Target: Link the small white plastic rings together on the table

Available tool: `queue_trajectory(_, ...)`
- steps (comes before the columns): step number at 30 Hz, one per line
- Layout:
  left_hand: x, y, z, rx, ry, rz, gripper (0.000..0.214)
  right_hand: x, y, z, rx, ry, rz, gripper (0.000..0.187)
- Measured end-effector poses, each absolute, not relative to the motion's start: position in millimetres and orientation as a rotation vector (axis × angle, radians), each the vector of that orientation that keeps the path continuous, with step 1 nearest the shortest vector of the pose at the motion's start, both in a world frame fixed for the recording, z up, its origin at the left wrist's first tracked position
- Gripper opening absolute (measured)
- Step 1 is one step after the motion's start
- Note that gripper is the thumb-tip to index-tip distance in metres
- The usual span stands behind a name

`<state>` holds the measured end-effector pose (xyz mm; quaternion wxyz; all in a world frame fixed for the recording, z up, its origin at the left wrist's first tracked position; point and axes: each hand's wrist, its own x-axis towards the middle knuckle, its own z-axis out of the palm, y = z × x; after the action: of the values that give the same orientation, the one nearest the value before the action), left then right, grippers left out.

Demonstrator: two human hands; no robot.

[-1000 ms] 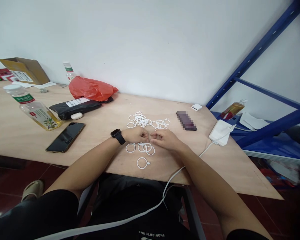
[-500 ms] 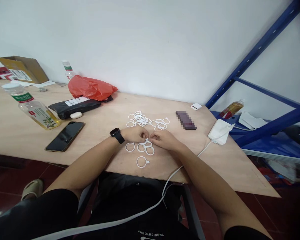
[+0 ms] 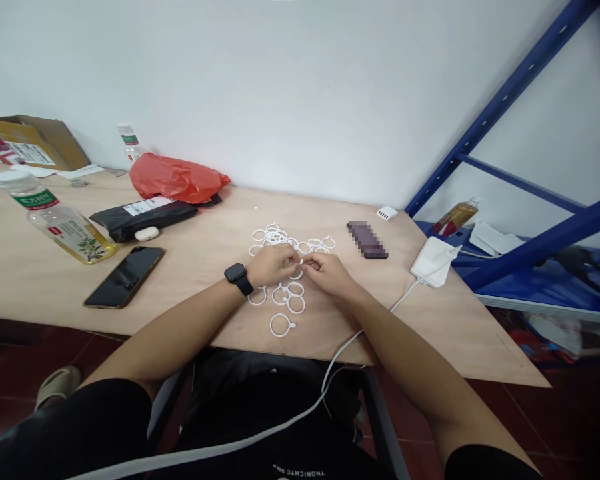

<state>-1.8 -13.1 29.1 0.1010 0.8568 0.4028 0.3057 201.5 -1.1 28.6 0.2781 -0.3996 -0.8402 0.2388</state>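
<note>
My left hand (image 3: 274,265), with a black watch (image 3: 237,275) on its wrist, is closed in a pinch on a white plastic curtain ring (image 3: 296,275). Opposite it, the fingertips of my right hand (image 3: 330,273) pinch the small knob of the same ring; the fingers partly hide it. Closer to me, several loose rings (image 3: 295,305) lie on the table, some overlapping. One single ring (image 3: 280,335) rests nearest the front edge. Beyond my hands is a tangled pile of similar rings (image 3: 275,237), its near side covered by my fingers.
On the left of the wooden table (image 3: 200,227) are a phone (image 3: 125,277), a drink bottle (image 3: 65,223), a black parcel (image 3: 150,217) and a red bag (image 3: 180,179). To the right lie a pixelated dark object (image 3: 368,240), a white power bank (image 3: 435,261) and a cable (image 3: 347,345).
Both hands have moved slightly away from me, toward the pile. The ring between them now shows apart from the near group. The whole view has shifted a little.
</note>
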Motion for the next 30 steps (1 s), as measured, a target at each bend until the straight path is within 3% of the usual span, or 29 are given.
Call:
queue_trajectory(6, 1.0, -15.1, 27.0, 2.438, 1.207, 0.92, 0.018, 200.5, -3.8, 27.7, -1.032, -2.127, 0.752, 0.017)
queue_trajectory(19, 7.9, -19.3, 27.8, 2.243, 1.045, 0.92, 0.008, 202.2, -2.3, 26.6, -0.971, -2.229, 0.521, 0.009)
queue_trajectory(25, 10.1, -20.5, 27.4, 2.227, 0.999, 0.895, 0.006, 203.0, -0.5, 26.8, -0.943, -2.253, 0.472, 0.017)
queue_trajectory(30, 2.4, -16.0, 32.6, 2.175, 1.102, 1.058, 0.02, 206.9, 3.0, 27.3, -1.018, -2.078, 0.442, 0.025)
